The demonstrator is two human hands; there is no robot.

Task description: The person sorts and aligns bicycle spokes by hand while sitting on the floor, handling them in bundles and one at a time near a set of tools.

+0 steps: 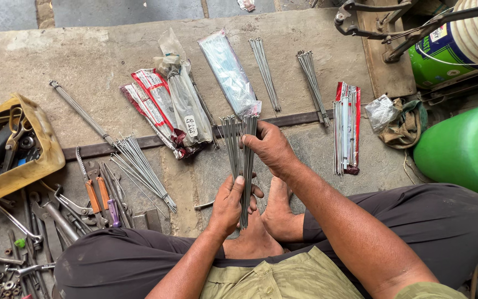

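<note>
I sit cross-legged on a concrete floor and hold a bundle of thin metal spokes (240,145) upright in front of me. My left hand (229,204) grips the bundle near its lower end, thumb pressed on the front. My right hand (269,148) wraps the upper half from the right, just below the fanned-out tips. My bare feet (272,218) lie under the bundle.
More spoke bundles (312,83) and plastic-wrapped packs (228,72) lie on the floor ahead, a red pack (347,127) to the right. Loose spokes (142,166), pliers (98,196) and wrenches sit left, beside a yellow tool container (29,166). A green tank (466,149) stands right.
</note>
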